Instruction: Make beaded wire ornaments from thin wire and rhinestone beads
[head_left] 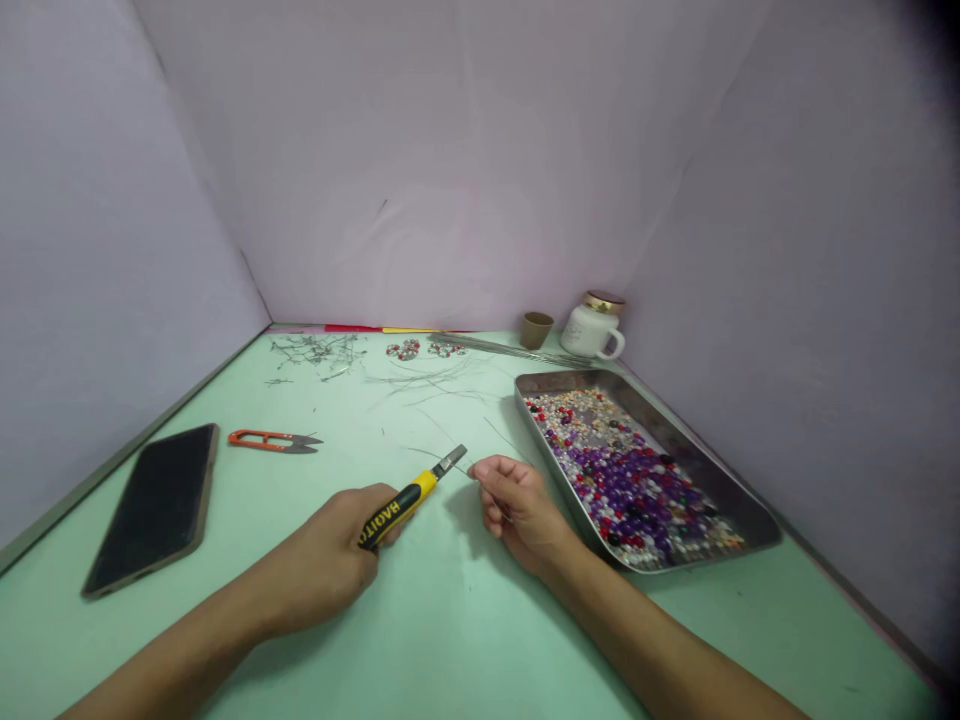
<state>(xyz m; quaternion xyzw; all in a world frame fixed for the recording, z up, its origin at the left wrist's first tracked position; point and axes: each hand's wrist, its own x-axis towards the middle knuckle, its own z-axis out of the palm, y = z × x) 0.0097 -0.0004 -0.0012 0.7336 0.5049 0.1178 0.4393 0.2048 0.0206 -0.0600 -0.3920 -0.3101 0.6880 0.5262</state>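
We judge the step in hand to be fine wire work: we have a tool in one hand and a strand in the other, with the two close together. The next move, as we read it, calls for a steady pinch and careful alignment of the metal tip with the wire.

Our left hand is closed firmly around the black-and-yellow handle of the pliers, fingers wrapped beneath it. The metal tip points away from those fingers and sits just left of our right fingertips, apart from them; we cannot tell whether its jaws meet.

Our right hand has thumb and forefinger together, clamped on a thin wire, with the other fingers curled in below. The wire appears to run left from that pinch, past the pliers' tip, though it is too fine to trace fully.

Just right of our right fingers lies the tray of beads. Beyond both sets of fingers are loose wires and beaded pieces. Left of our left fingers lie the snips and, farther out, the phone.
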